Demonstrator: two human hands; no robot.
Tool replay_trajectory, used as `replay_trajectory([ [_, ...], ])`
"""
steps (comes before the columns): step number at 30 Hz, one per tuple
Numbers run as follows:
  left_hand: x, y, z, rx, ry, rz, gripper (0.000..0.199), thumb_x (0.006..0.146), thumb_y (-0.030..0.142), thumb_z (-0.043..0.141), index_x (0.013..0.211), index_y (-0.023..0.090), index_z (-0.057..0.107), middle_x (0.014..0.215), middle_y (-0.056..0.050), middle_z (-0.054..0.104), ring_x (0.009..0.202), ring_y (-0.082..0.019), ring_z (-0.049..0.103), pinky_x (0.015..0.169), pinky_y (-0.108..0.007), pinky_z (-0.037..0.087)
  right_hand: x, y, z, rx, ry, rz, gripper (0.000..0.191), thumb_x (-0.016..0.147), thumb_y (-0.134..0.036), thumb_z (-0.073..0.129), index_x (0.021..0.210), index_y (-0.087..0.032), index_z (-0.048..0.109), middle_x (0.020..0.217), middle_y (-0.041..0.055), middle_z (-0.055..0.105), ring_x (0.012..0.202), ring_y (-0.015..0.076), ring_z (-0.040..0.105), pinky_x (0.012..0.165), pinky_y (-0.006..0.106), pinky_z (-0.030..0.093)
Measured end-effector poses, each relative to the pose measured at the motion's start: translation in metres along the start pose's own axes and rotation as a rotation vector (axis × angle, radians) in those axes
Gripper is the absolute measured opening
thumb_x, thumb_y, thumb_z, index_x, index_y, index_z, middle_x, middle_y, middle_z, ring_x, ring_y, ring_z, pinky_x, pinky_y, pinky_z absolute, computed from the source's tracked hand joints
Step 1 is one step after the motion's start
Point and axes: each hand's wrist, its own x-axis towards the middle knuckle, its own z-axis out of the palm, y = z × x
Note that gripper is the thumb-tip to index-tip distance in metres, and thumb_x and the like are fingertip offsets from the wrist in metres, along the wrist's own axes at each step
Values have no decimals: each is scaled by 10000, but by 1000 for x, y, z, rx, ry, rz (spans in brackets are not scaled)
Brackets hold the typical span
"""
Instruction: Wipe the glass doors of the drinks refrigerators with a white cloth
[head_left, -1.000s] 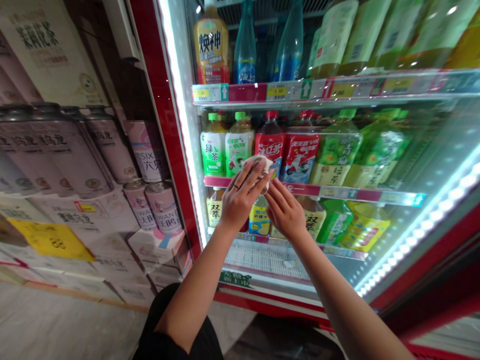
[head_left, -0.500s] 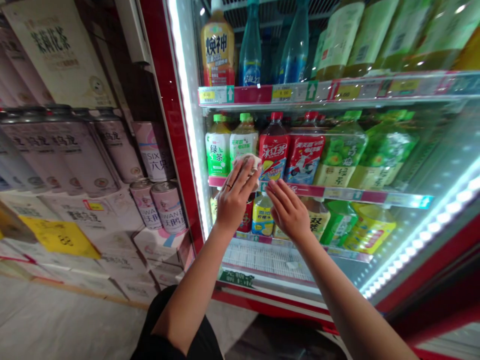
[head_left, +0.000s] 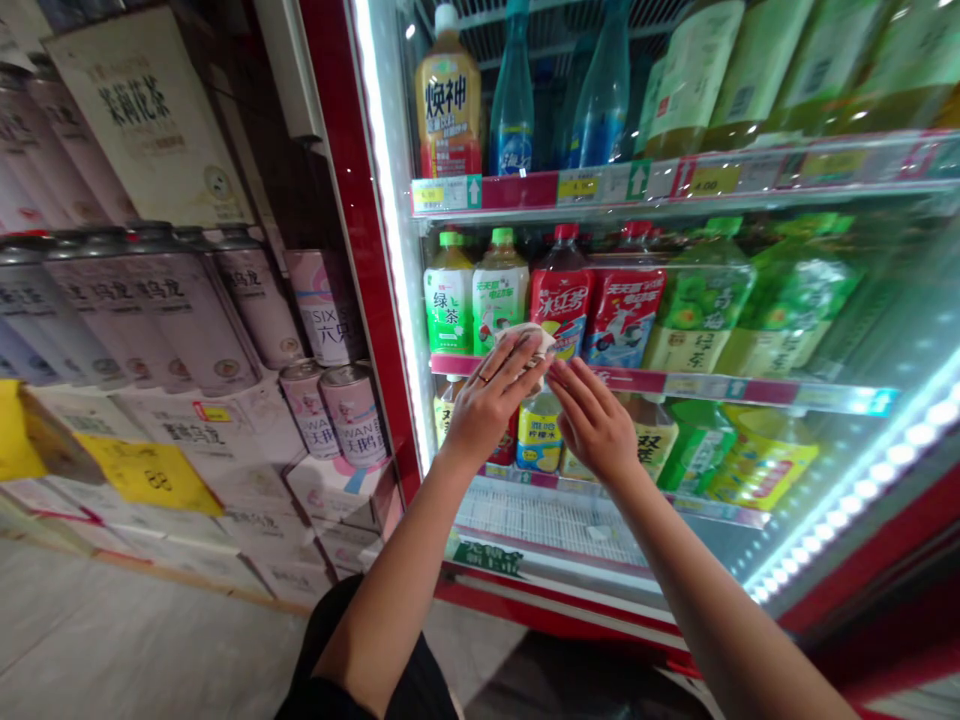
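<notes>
My left hand (head_left: 491, 400) lies over a crumpled white cloth (head_left: 538, 338), its fingers stretched across it. Under the palm the cloth is mostly hidden. Beside it, my right hand (head_left: 596, 420) has its fingers extended and close together, tips near the left fingertips; I see nothing in it. Both hands are before the middle shelf strip (head_left: 690, 387) of a lit drinks fridge. Behind them stand a green-tea bottle (head_left: 450, 300), a green-capped bottle (head_left: 499, 290), a red-capped iced-tea bottle (head_left: 559, 290) and a red-labelled bottle (head_left: 624, 310). Whether glass lies between cannot be told for sure.
Left of the red fridge frame (head_left: 375, 230) are stacked cartons (head_left: 217, 430), tall pink cans (head_left: 187, 320) and two short cans (head_left: 352, 415). A lower shelf holds a lemon-water bottle (head_left: 538, 435). A bright light strip (head_left: 847, 510) runs along the right.
Both hands and the cloth have slid slightly down and right relative to the bottles. The whole view has shifted a little, so the fridge appears further right.
</notes>
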Motion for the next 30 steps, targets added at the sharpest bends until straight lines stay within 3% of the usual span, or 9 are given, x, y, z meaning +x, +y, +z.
replay_trajectory([
  [3,5,-6,-6,6,44,-79,842,1039,-5,401,1731,416,172,1767,29,384,1656,-215,300,1302,-503,472,0,0,0,6,-8,8,797,1031,-88,541,1746,-254,229,1652,98,549,1578,289,464,1241,507,538],
  [7,2,0,4,10,133,-201,851,1037,5,420,1738,408,156,1808,24,270,1675,-234,240,1321,-503,429,0,-1,-1,-5,-5,2,789,1029,-87,552,1743,-230,246,1641,112,560,1587,291,448,1239,498,541],
  [11,10,15,14,3,63,-78,841,1045,25,422,1751,357,107,1783,0,347,1672,-238,245,1327,-499,418,-1,0,2,-20,25,-6,809,1037,-94,559,1750,-248,208,1643,101,562,1580,289,458,1231,492,554],
  [14,20,14,11,10,33,-45,778,1071,67,407,1747,363,160,1754,0,413,1660,-237,296,1338,-520,408,-1,0,3,-17,44,-13,801,1040,-105,565,1748,-241,215,1642,104,563,1585,289,450,1231,493,554],
  [19,21,-3,5,41,226,-264,762,1067,43,373,1735,383,236,1817,35,257,1698,-215,190,1383,-517,314,0,-2,0,-19,-8,19,772,1060,-111,523,1749,-258,207,1649,81,551,1567,268,481,1241,482,543],
  [22,16,0,14,15,299,-295,761,1074,42,347,1741,381,206,1838,40,183,1705,-220,161,1390,-537,278,1,-3,-1,-24,-3,8,763,1057,-110,531,1745,-229,225,1643,90,554,1581,269,456,1249,474,535],
  [24,15,8,22,-3,259,-252,763,1081,53,352,1747,377,169,1840,27,178,1704,-228,166,1387,-536,286,1,-2,-1,-28,7,-1,764,1048,-102,549,1740,-208,242,1643,100,551,1597,275,426,1258,473,526],
  [28,19,16,23,-2,120,-76,775,1085,83,414,1748,377,140,1795,19,329,1671,-234,283,1362,-498,375,0,-1,0,-40,37,-20,780,1041,-96,559,1741,-201,229,1654,106,533,1609,282,397,1255,480,530],
  [30,21,10,16,1,127,-106,782,1081,64,396,1744,394,143,1797,36,316,1668,-226,292,1363,-486,377,0,-1,0,-30,28,-22,768,1045,-101,544,1740,-201,234,1655,106,531,1607,285,400,1249,487,536],
])
